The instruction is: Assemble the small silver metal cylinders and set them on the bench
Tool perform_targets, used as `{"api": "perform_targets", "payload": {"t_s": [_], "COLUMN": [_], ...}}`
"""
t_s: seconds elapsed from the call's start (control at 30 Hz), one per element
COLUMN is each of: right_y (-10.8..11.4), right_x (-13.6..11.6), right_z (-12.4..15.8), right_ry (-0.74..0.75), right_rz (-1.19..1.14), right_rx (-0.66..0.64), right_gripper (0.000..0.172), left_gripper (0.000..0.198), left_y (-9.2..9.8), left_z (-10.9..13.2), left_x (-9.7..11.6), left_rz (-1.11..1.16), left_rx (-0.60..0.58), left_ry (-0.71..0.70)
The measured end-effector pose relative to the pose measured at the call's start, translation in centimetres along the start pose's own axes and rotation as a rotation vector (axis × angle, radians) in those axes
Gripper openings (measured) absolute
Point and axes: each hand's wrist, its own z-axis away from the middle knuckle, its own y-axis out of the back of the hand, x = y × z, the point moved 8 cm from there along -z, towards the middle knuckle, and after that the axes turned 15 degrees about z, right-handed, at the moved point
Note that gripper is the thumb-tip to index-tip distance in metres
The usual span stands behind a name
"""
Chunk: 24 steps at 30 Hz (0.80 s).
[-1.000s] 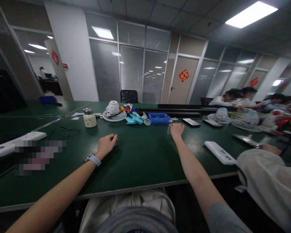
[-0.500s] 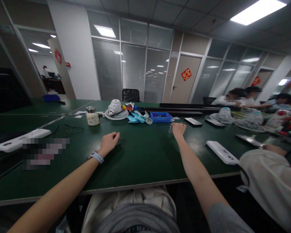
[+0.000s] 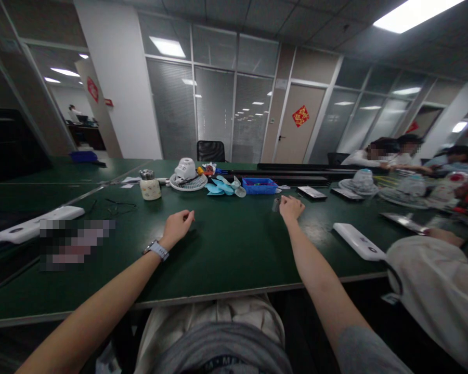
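My left hand [image 3: 178, 227], with a watch [image 3: 156, 250] on its wrist, hovers at or rests on the green table with fingers curled together. Whatever its fingertips may hold is too small to make out. Farther right, my right hand [image 3: 292, 209] is closed too, its fingers bent and their inner side hidden. Just left of its fingertips stands a small grey metallic cylinder [image 3: 276, 204]; I cannot tell whether they touch. Beyond the hands lie light-blue fan blades [image 3: 221, 186], a blue tray [image 3: 259, 186] of small parts, and a white fan body [image 3: 186, 170] on its round grille [image 3: 187, 182].
A cream flask [image 3: 150, 188] stands at the left, near a white power strip [image 3: 41, 223]. On the right lie a white handheld device [image 3: 359, 242] and a flat dark-and-white item [image 3: 312, 193]. Beside me sits a person in a pale sleeve [image 3: 432, 280]; others sit farther off.
My right hand has shifted slightly right, leaving more of the grey cylinder showing. My left hand stays almost where it was. The view has moved a little.
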Motion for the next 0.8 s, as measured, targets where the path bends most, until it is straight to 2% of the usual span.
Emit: {"api": "perform_targets", "payload": {"t_s": [0.07, 0.2, 0.27, 0.37, 0.47, 0.53, 0.6, 0.67, 0.8], "right_y": [-0.4, -2.1, -2.6, -2.1, 0.1, 1.5, 2.3, 2.4, 2.6], "right_x": [1.3, 3.1, 3.7, 4.4, 3.6, 1.3, -2.3, -6.8, -15.6], "right_z": [0.2, 0.7, 0.9, 0.9, 0.8, 1.0, 2.1, 4.5, 11.9], "right_ry": [-0.075, -0.139, -0.182, -0.253, -0.256, -0.156, -0.002, 0.164, 0.495], "right_rz": [-0.045, -0.071, -0.078, -0.118, -0.190, -0.285, -0.426, -0.589, -0.846], "right_rx": [-0.020, -0.180, -0.232, -0.174, -0.006, 0.058, 0.023, -0.100, -0.398], "right_gripper": [0.037, 0.058, 0.056, 0.047, 0.046, 0.046, 0.047, 0.049, 0.053], "left_gripper": [0.047, 0.048, 0.048, 0.049, 0.048, 0.049, 0.050, 0.051, 0.043], "left_y": [0.0, -0.1, -0.2, -0.2, -0.2, -0.3, -0.4, -0.5, -0.3], "left_z": [0.0, 0.0, -0.1, -0.1, 0.0, 0.0, 0.1, 0.2, 0.7], "left_x": [0.0, 0.0, 0.0, 0.0, 0.0, 0.0, 0.0, 0.4, 2.7], "left_rz": [0.000, 0.009, 0.009, 0.009, 0.015, 0.020, 0.029, 0.053, 0.122], "left_rx": [-0.004, -0.014, -0.018, -0.016, -0.014, -0.016, -0.028, -0.048, -0.030], "left_ry": [0.003, -0.015, -0.014, -0.012, -0.017, -0.016, -0.017, -0.043, -0.213]}}
